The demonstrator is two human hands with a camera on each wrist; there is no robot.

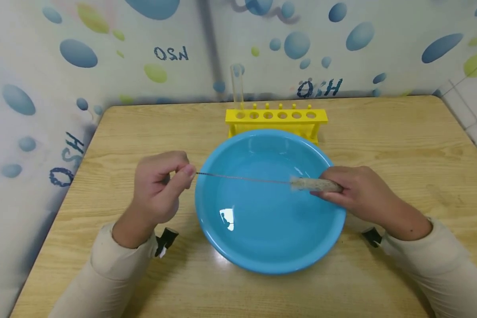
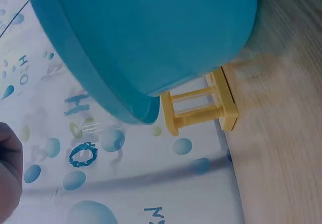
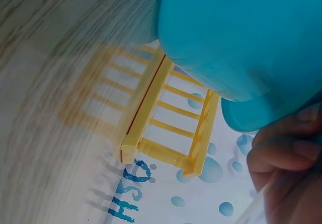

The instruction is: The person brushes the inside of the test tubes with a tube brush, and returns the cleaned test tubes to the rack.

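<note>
Above the blue basin (image 1: 262, 229), a brush (image 1: 316, 184) w/ a thin twisted wire stem (image 1: 244, 179) is held roughly level btwn both hands; L hand (image 1: 159, 187), just off the basin's L rim, pinches the wire's far end btwn thumb & index finger; R hand (image 1: 359, 192), by the R rim, has thumb & fingers clamped on the pale bristled end, bristles pointing L; wire runs fairly straight across the basin's opening; basin sits mid-surface (image 1: 389, 145), w/ a bright reflection inside, lower L; just behind it a yellow rack (image 1: 276, 115), partly hidden by the rim; a clear test tube (image 1: 237, 88) stands in the rack's leftmost hole, nearly upright; spotted backdrop (image 1: 222, 44) w/ lettering behind; both forearms in pale sleeves (image 1: 107, 269); L wrist view catches only part of that hand, at the edge.
</note>
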